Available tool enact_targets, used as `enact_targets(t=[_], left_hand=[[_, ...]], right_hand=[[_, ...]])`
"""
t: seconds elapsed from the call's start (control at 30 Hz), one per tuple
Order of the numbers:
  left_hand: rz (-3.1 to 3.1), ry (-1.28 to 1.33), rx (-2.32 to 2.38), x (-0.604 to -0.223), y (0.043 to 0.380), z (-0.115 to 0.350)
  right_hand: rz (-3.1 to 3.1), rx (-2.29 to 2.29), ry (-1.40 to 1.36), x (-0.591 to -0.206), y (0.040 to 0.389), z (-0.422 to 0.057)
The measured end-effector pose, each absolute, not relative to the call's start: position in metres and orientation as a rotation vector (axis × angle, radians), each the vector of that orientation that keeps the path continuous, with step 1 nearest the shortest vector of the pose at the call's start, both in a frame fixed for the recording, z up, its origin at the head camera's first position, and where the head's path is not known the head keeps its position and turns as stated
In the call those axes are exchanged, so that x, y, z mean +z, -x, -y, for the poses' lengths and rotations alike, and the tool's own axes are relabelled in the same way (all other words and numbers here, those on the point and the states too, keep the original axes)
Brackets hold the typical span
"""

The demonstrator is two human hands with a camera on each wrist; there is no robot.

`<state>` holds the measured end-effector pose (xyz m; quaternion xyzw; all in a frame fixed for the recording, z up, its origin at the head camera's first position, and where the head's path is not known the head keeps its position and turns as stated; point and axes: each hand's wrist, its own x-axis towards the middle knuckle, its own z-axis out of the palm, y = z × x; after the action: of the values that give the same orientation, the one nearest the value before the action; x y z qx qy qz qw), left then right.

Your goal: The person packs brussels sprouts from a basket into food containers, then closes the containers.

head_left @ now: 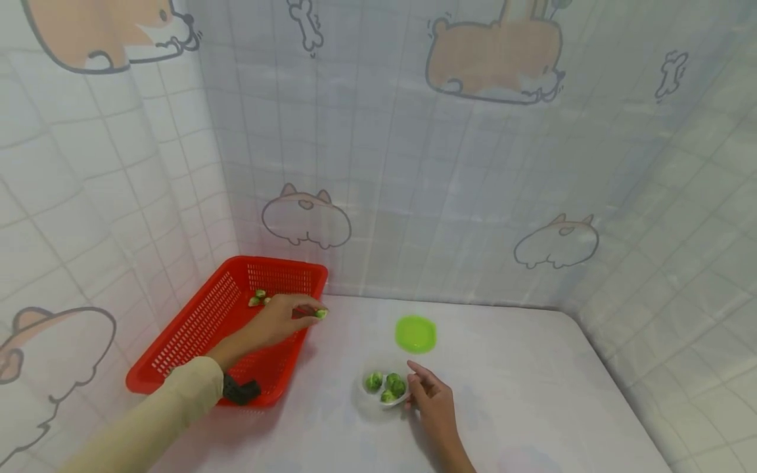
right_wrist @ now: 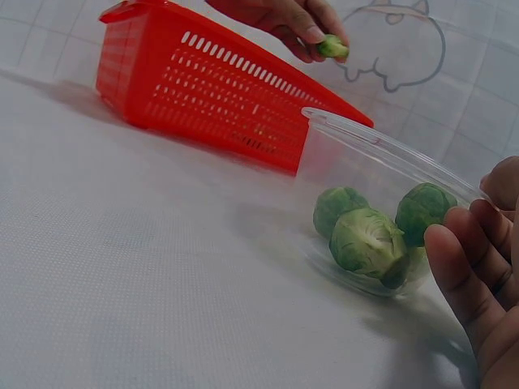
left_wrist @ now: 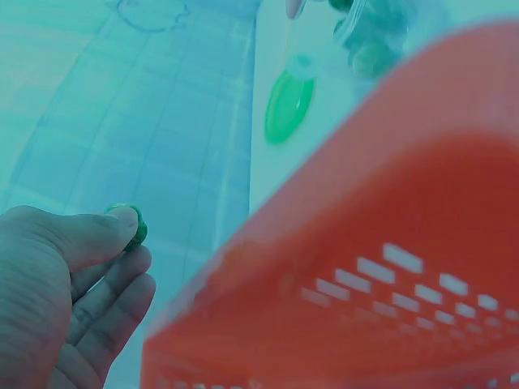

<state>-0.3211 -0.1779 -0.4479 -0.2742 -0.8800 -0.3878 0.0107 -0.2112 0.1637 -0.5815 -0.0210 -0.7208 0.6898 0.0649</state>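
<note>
My left hand [head_left: 278, 322] pinches a small Brussels sprout [head_left: 321, 314] between thumb and fingertips, above the right rim of a red plastic basket [head_left: 322, 279]. The same sprout [right_wrist: 332, 46] shows pale green in the right wrist view. A clear round plastic tub [right_wrist: 324, 134] stands on the table with several Brussels sprouts [right_wrist: 366, 241] in it. My right hand [head_left: 434, 401] holds the tub at its right side, its thumb by the rim and fingers against the wall. A few more sprouts [head_left: 257, 299] lie at the basket's far end.
A bright green round lid [head_left: 416, 334] lies flat on the white table [head_left: 520, 381], behind the tub. Cloth walls [head_left: 390, 164] with cartoon dogs close off the back and both sides. The basket's slotted side stands high beside my left hand.
</note>
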Motion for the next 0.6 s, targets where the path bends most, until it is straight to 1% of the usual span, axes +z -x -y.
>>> enact_targets(t=[0.13,0.47,0.6], left_hand=[[2.728,0.92,-1.229,-0.447,0.316,0.165],[2.691,1.205,-1.228,-0.452,0.306,0.127],[2.719,1.238,-1.218,-0.454,0.301,0.111]], right_hand=[[2.153,2.11,0.045,-0.582,0.211,-0.164],[2.131,2.111,0.022,-0.584,0.212,-0.164],[2.131,2.14,0.049,-0.583,0.212,-0.164]])
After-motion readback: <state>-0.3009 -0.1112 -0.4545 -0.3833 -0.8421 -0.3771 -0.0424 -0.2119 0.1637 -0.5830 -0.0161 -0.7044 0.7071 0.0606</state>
